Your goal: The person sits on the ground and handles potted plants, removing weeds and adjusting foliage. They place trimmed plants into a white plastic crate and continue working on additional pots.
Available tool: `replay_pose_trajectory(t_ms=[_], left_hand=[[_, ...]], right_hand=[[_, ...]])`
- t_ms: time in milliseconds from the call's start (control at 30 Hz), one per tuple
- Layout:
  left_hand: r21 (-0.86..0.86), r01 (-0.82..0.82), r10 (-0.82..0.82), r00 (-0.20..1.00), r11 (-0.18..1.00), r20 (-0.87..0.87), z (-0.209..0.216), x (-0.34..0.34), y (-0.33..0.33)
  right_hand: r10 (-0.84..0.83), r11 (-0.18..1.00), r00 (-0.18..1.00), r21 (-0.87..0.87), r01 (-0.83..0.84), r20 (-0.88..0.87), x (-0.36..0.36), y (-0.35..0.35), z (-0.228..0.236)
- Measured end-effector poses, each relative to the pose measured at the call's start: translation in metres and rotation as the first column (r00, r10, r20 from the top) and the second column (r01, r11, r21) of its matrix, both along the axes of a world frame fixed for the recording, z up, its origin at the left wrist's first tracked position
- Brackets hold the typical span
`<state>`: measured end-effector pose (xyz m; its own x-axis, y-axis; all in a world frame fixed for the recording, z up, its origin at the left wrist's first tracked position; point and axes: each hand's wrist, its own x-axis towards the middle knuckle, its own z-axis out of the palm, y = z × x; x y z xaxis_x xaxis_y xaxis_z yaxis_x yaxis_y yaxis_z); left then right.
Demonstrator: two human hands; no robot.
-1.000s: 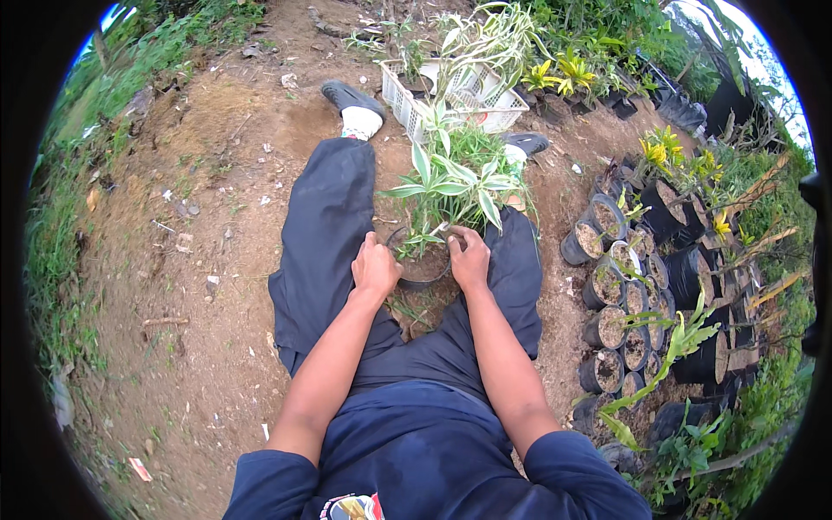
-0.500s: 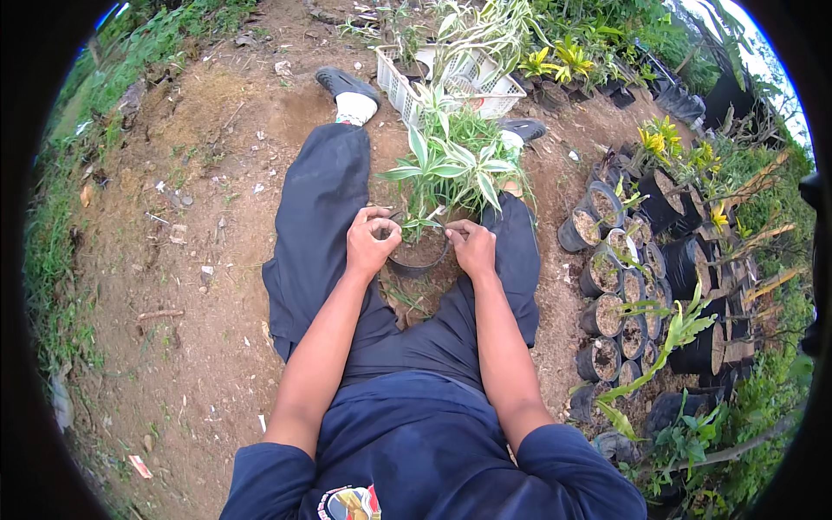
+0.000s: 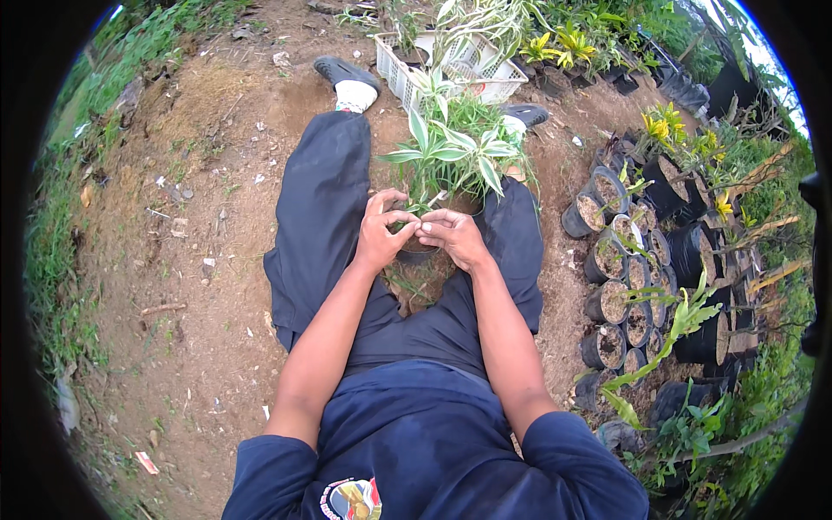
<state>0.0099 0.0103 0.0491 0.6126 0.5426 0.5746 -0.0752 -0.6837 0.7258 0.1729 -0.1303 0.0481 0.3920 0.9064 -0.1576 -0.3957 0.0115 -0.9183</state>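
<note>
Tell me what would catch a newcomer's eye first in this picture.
Dead centre, the left hand and right hand meet over a small dark pot between the person's outstretched legs, at the base of a green-and-white striped plant. To the right, rows of black nursery bags filled with soil line the bare earth. A white plastic crate of plants stands beyond the feet.

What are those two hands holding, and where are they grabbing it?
Both hands, left hand and right hand, meet at the base of the green-and-white leafy plant, over its small dark pot. The exact grip is hidden.
</note>
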Motion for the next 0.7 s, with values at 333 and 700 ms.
replay_pose_trajectory(t_ms=[333, 700], left_hand=[[0.017, -0.007, 0.007, 0.999, 1.0, -0.046, 0.004, -0.003, 0.002], [-0.275, -0.206, 0.189, 0.978, 0.939, -0.086, -0.004, -0.005, 0.014]], right_hand=[[0.059, 0.994, 0.998, -0.096, -0.062, -0.028, 0.009, -0.008, -0.004], [-0.153, 0.971, 0.987, -0.18, 0.159, 0.051, 0.056, -0.044, 0.018]])
